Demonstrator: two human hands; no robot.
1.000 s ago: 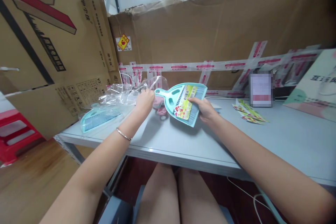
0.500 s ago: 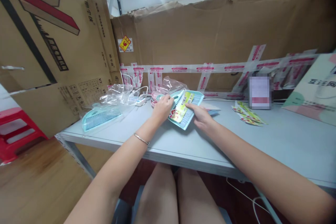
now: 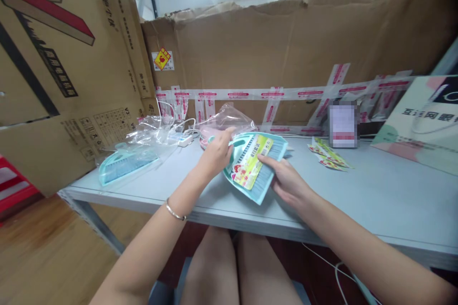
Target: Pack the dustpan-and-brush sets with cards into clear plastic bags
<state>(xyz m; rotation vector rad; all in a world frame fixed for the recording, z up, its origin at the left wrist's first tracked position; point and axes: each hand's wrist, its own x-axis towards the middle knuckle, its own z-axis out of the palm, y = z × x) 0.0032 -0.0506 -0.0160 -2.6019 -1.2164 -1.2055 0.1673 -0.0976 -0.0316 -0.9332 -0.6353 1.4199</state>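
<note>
Teal dustpan (image 3: 244, 191) with brush (image 3: 270, 167): mid-view over the bench (image 3: 386, 205), tilted, mouth toward 4 o'clock. Looks light, stiff, smooth; probably best held by the rim. Card (image 3: 252, 162) on it looks thin, bendable. Right hand (image 3: 291, 183) grips the mouth side, thumb on card. Left hand (image 3: 216, 155), fingers half-curled at the 10 o'clock end; can't tell if gripping. From the pan: clear bag (image 3: 231, 116) 11 o'clock, bagged dustpan (image 3: 125, 166) 9, loose cards (image 3: 327, 154) 3.

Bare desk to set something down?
Grey tabletop right of the right hand, in front of the yellow-green printed cards; smaller patch between the leftmost teal plastic dustpan and left hand. Crowded: back left, crumpled clear plastic wrap, white corded block.
</note>
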